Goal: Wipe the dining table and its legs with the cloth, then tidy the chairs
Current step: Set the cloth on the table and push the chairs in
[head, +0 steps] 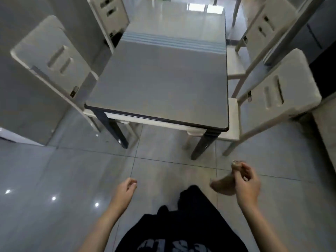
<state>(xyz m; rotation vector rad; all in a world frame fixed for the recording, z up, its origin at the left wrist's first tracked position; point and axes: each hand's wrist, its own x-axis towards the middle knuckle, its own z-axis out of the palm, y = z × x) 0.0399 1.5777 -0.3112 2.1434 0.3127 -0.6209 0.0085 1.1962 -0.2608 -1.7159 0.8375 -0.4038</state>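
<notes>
The dining table (pixel 160 82) has a glossy grey top with a dark rim and dark legs (pixel 203 144); it stands ahead of me. My right hand (pixel 248 182) is low at the right, short of the table's near right leg, closed around a brownish cloth (pixel 222 187). One end of the cloth pokes up above the fingers and the other hangs out to the left. My left hand (pixel 125 190) hovers over the floor with fingers loosely curled and holds nothing. White chairs stand at the near left (pixel 52 57), far left (pixel 111 13), near right (pixel 278 88) and far right (pixel 261 28).
Glossy grey floor tiles (pixel 72 179) lie between me and the table. A grey wall or cabinet (pixel 21 99) stands at the left behind the chairs. A dark cabinet (pixel 320 51) sits at the far right. My dark shirt fills the bottom centre.
</notes>
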